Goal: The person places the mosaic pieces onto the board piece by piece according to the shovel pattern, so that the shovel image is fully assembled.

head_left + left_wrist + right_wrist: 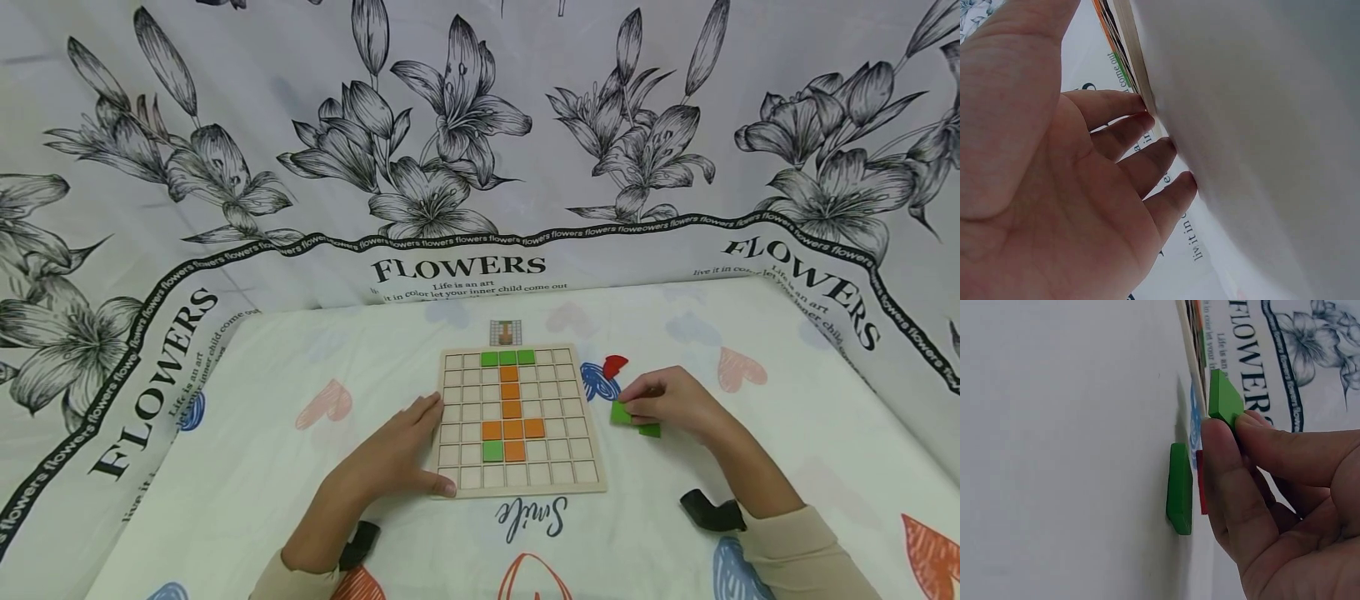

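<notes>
A wooden grid board (558, 475) lies flat on the table with square tiles in its cells. Three green tiles (507, 358) fill part of the top row, several orange tiles (511, 391) run down the middle, and a single green tile sits low on the left. My left hand (390, 454) rests along the board's left edge, fingers extended and thumb at the near corner. Right of the board, my right hand (678, 400) pinches a green square tile (1225, 397) between thumb and fingers, raised off the cloth. Below it lies another green tile (1177, 487).
A red curved-edged piece (615, 366) lies beyond the right hand. Behind the board is a small card (506, 332) with a gridded picture. The cloth (375, 333) carries printed hearts and lettering, and a flower-printed curtain (480, 200) hangs behind.
</notes>
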Available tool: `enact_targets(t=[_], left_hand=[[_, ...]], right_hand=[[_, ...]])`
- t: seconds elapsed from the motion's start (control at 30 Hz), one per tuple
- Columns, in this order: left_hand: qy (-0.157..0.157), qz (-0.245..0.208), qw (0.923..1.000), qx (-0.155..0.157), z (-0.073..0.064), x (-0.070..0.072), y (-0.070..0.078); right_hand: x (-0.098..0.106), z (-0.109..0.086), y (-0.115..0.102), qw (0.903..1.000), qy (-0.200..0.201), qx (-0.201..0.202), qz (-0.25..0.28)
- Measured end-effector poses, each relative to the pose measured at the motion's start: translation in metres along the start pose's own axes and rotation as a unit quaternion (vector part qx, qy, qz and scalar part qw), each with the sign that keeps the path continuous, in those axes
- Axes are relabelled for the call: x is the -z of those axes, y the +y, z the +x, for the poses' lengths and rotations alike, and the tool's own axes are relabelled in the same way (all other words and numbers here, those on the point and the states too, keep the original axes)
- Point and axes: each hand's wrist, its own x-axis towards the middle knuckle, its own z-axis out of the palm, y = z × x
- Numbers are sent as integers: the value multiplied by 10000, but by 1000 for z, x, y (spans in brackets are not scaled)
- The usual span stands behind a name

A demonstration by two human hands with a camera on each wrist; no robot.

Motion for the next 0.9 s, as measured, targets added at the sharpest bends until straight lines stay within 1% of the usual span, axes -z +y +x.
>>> enact_targets(t=[0.3, 0.6, 0.73, 0.9], left_hand=[[7, -19, 10000, -21, 1, -1, -1], [12, 8, 10000, -16, 1, -1, -2], [18, -27, 10000, -32, 0, 0, -2], [17, -31, 10000, -21, 0, -1, -1]], right_hand=[[-14, 0, -5, 9998, -37, -172, 1], [-24, 1, -7, 9996, -230, 17, 163], [-31, 1, -8, 9994, -271, 48, 192], [-39, 1, -10, 9991, -337, 197, 186]])
